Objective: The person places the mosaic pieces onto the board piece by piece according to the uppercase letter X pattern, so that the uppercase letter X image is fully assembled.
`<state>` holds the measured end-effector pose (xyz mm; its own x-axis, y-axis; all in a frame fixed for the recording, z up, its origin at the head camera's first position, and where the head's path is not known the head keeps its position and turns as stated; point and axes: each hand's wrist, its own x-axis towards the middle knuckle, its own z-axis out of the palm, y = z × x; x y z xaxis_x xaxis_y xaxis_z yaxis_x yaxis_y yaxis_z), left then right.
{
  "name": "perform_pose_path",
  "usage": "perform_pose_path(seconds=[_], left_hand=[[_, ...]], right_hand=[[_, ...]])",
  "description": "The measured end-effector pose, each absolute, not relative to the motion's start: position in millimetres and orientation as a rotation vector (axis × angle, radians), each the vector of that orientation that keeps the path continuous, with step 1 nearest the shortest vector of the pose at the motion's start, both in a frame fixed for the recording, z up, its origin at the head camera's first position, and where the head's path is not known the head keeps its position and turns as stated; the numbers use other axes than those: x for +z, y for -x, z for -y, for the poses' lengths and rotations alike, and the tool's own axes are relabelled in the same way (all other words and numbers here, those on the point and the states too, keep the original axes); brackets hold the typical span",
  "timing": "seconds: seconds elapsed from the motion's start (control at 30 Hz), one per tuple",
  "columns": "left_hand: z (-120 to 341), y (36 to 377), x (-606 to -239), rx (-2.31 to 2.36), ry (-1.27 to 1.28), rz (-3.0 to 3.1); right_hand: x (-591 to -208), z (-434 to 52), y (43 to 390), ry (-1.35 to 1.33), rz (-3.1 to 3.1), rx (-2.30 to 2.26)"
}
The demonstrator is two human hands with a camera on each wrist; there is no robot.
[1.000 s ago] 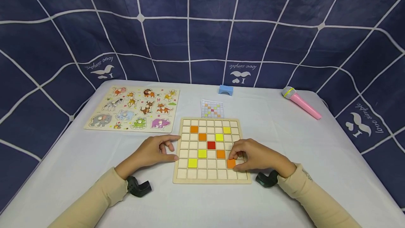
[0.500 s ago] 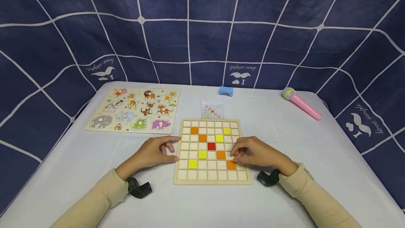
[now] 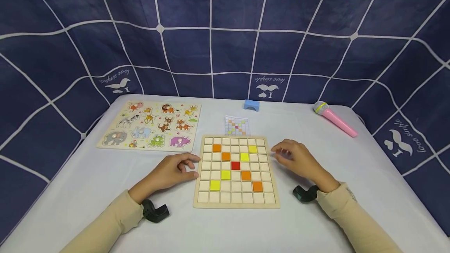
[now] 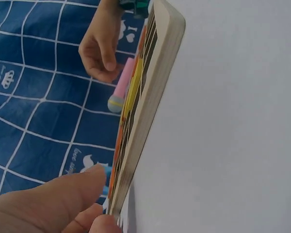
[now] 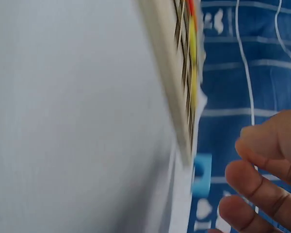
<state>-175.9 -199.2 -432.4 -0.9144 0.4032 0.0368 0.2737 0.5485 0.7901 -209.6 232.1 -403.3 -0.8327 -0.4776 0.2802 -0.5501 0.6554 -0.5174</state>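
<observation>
A square wooden grid board lies flat on the table in the head view. Coloured tiles fill some of its squares: a red tile at the centre, with orange tiles and yellow tiles along two crossing diagonals. My left hand rests at the board's left side, thumb and forefinger tips right at the edge. Loosely bent, its other fingers hold nothing. Off the board's right edge is my right hand, fingers loosely curved. In the right wrist view its fingertips show nothing between them.
Behind the board lies a printed pattern card, its lower edge close to the board. A blue arch block stands farther back. An animal peg puzzle lies at the back left, a pink toy microphone at the back right.
My right hand has drawn away from the lower right orange tile, moving back and right off the board. That tile stays in its square. My left hand keeps its place at the edge.
</observation>
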Motion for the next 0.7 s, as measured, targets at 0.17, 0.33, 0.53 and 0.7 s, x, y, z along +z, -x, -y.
perform_pose_path(seconds=[0.17, 0.33, 0.53, 0.7], left_hand=[[206.6, 176.9, -422.4, 1.287, -0.577, -2.756], [222.0, 179.6, -407.9, 0.970, -0.573, -3.091], [249.5, 188.0, -396.6, 0.654, -0.522, -3.339], [274.1, 192.8, -387.3, 0.452, -0.389, -3.475]], right_hand=[[-403.3, -254.0, 216.7, -0.701, 2.698, 0.680], [-403.9, -286.7, 227.6, -0.580, 2.633, 0.524], [-401.4, -329.5, 234.3, -0.362, 2.707, 0.467], [-399.0, -355.0, 234.7, -0.231, 2.817, 0.473]])
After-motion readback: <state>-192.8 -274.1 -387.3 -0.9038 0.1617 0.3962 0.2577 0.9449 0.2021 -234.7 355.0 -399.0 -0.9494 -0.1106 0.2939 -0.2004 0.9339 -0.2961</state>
